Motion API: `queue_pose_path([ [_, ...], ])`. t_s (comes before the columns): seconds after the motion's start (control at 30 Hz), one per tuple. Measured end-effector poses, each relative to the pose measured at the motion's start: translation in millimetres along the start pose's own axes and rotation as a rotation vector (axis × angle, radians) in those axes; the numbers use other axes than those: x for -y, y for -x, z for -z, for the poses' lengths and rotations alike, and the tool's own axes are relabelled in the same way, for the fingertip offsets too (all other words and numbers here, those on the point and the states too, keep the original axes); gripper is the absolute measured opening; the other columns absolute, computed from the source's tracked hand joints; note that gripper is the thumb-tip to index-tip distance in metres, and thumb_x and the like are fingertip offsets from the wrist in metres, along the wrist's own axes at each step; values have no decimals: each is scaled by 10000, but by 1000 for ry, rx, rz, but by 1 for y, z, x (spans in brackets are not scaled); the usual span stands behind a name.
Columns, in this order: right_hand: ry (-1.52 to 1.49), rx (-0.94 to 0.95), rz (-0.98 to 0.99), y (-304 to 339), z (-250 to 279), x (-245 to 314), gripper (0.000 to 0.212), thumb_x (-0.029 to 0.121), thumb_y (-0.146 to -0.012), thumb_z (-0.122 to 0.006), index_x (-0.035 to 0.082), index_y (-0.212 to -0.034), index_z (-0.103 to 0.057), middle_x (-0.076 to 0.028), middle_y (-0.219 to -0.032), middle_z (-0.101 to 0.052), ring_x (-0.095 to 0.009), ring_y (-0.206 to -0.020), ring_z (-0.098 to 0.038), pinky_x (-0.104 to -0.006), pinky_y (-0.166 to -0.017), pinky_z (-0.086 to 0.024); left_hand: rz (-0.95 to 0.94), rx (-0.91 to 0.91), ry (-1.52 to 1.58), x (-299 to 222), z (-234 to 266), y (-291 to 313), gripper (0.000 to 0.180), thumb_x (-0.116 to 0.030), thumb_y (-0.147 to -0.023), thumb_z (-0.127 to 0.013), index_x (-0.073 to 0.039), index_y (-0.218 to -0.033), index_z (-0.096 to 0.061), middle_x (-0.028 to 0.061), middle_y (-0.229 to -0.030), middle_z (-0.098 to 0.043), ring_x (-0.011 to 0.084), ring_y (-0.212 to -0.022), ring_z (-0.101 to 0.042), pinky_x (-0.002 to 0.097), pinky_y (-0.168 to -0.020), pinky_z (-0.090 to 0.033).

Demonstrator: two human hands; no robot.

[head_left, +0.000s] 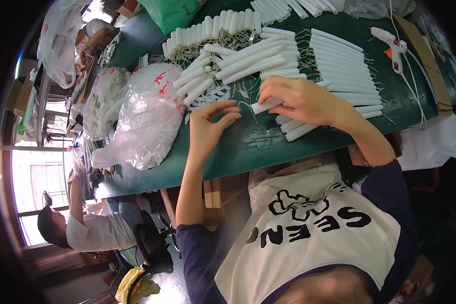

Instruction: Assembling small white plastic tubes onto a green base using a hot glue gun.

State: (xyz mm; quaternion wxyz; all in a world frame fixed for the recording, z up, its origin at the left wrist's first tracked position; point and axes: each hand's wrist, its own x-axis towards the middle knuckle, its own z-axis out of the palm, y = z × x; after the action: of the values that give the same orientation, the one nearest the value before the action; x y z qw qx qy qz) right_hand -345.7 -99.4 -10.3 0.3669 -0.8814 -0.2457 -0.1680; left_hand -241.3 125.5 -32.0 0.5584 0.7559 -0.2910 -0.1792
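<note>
Plastic, clear and crumpled, forms the bag (58,43) hanging at the far upper left. Below it, a seated co-worker (99,233) in a dark cap and white shirt faces the bench, one arm raised, with a black chair (154,248) behind. Two further translucent bags with red print, a smaller one (104,104) and a larger one (149,119), lie side by side on the green tabletop (233,157).

Just right of the larger bag is the left hand (209,121), thumb and forefinger curved toward each other with their tips slightly apart. A thin pale wire (247,105) passes by these fingertips; whether they pinch it cannot be told. Above, loose white tubes (253,58) lie heaped at a slant, beneath an upper row of white tubes (213,26) with tangled wire ends.

At centre, one white tube (265,105) is clamped between the thumb and fingers of the right hand (304,101). Its near end projects left from the grip toward the left fingertips, apart from them; the remainder is covered by the hand. More tubes (300,130) lie under and beside the right wrist.

Further right, a neat row of wired tubes (339,61) lies flat. A white glue gun (390,43) rests beyond it, near a cardboard strip (425,63) at the table's right edge.
</note>
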Motion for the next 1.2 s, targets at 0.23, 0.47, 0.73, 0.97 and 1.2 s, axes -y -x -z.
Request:
queue_pose_path([
  [0.23,86,2,122,2,6,-1,250,37,-732,-699,57,-963,-605,-59,-930,-591,-250,-775,-607,-332,-654,-493,-28,113,-134,-1,-2,-2,167,-39,-783,-691,6,-943,-709,71,-860,-708,96,-787,-630,240,-743,-480],
  [0.47,215,48,-263,6,2,-7,180,100,-834,-628,55,-996,-564,-78,-892,-627,-273,-791,-614,-360,-679,-483,-298,-104,-268,-8,-12,1,123,-17,-757,-705,-15,-880,-712,78,-828,-693,148,-749,-636,252,-707,-476],
  [0.73,75,-65,-177,4,0,-5,207,73,-823,-631,43,-996,-523,-96,-963,-585,-280,-824,-602,-359,-694,-486,-658,-239,-635,-8,-19,3,179,-40,-714,-732,-90,-886,-716,36,-799,-644,225,-725,-592,331,-644,-465],
  [0.97,279,-25,-71,4,0,-11,204,84,-836,-604,39,-1031,-564,-102,-907,-599,-300,-811,-599,-372,-693,-485,-594,-234,-638,-8,-20,3,177,-24,-744,-705,-85,-910,-711,52,-807,-635,217,-692,-605,319,-597,-472],
  [1.2,74,127,-414,-4,3,4,166,90,-833,-606,20,-968,-541,-107,-904,-594,-301,-800,-600,-385,-683,-480,-579,-207,-564,-5,-19,3,182,7,-764,-685,-72,-927,-706,74,-822,-629,217,-656,-631,300,-557,-486],
])
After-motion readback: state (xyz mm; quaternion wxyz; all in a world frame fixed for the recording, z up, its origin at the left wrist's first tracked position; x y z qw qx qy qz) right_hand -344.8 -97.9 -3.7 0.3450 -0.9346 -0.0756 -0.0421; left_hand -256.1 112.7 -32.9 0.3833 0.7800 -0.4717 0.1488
